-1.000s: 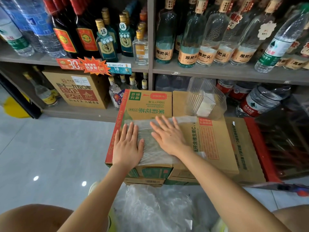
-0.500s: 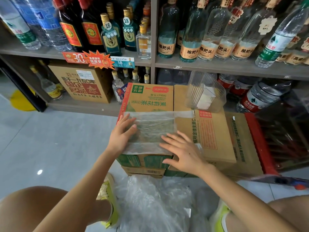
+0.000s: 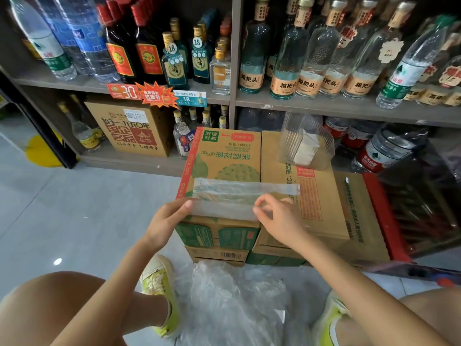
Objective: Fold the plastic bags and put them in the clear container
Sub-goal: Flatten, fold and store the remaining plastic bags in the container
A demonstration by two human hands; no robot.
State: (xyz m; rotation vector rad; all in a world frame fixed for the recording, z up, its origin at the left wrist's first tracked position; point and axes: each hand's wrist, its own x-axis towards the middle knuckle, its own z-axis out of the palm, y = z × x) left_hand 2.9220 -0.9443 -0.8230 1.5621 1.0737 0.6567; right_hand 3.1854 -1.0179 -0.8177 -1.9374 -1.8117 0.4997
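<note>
Shifted from flat pressing to pinching: with the left hand (image 3: pixel 167 222) at the near-left corner of the plastic bag (image 3: pixel 232 194), with the right hand (image 3: pixel 280 221) at the near-right, lifting that edge off the cardboard box (image 3: pixel 224 156). Carry both corners forward together, match the far edge, then smooth out trapped air. Further back, on the neighbouring box (image 3: pixel 321 203), find the clear container (image 3: pixel 291 136), tilted, holding a few pale folded bags (image 3: pixel 305 151). Below, on the floor (image 3: pixel 74 208), more loose bags (image 3: pixel 232 303) heaped.
</note>
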